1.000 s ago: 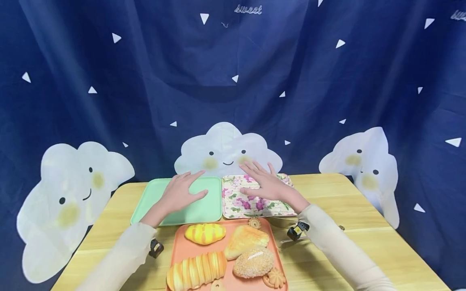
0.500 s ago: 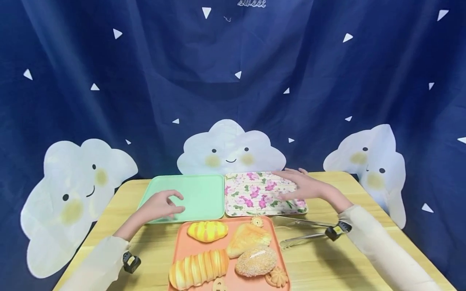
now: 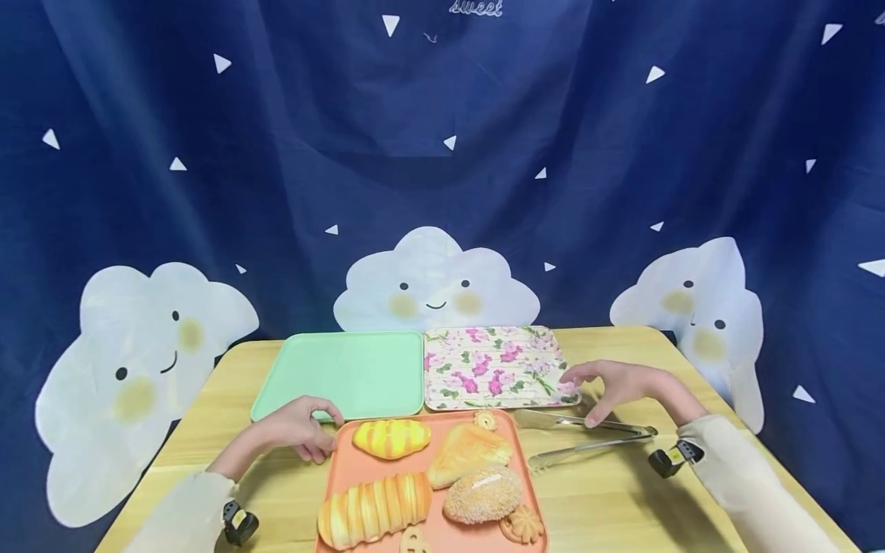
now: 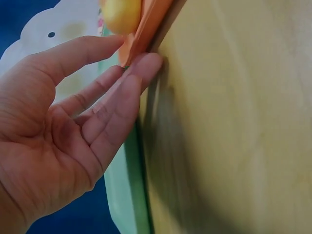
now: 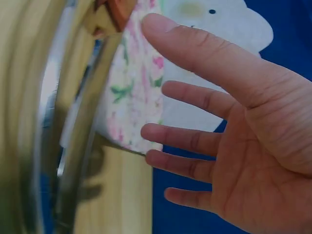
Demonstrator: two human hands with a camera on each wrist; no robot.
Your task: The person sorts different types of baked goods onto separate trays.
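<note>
At the upper left corner of an orange tray, my left hand has its thumb and bent fingers on either side of the rim, pinching it. The left wrist view shows the tray's corner between thumb and fingertips. On that tray lie a yellow striped bread, a long ridged loaf, a golden pastry, a sugar-coated bun and small cookies. My right hand hovers with fingers spread over metal tongs, holding nothing. The tongs lie right of the tray, their ends apart.
A mint green tray and a floral tray stand side by side behind the orange one. The wooden table ends at a dark blue curtain printed with clouds.
My left hand has come down from over the green tray to the orange tray's corner. My right hand has moved right and toward me, from the floral tray to above the tongs.
</note>
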